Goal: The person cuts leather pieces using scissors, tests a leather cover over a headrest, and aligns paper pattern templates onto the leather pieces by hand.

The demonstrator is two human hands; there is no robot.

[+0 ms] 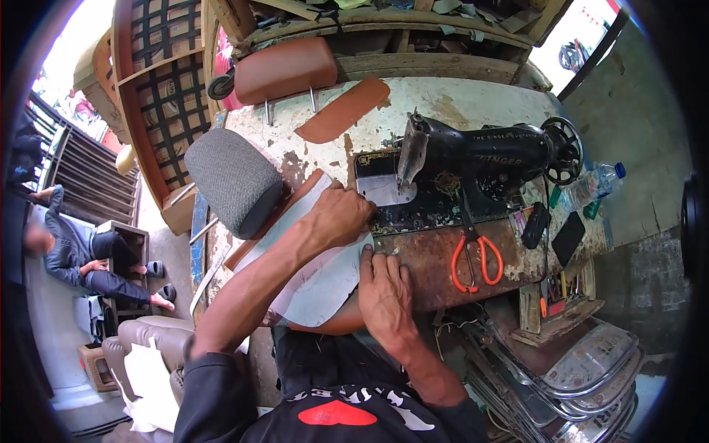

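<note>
A pale paper pattern (pixel 314 284) with faint handwriting lies over a piece of brown leather (pixel 343 322) at the table's near edge. My left hand (pixel 341 214) is on the paper's upper part, its fingers curled down and closed; whatever they grip is hidden beneath them. Lower right, my right hand (pixel 385 288) rests on the paper's edge with its fingers stretched out flat. Just beyond both hands stands a black Singer sewing machine (pixel 473 159). Orange-handled scissors (pixel 473 258) lie right of my right hand.
A grey fabric headrest (pixel 233 181), a brown headrest (pixel 286 70) and a brown leather strip (pixel 346 111) sit on the worn table (pixel 473 100). A water bottle (pixel 591 186) and a black phone (pixel 568 238) are at right. A person (pixel 81 247) sits far left.
</note>
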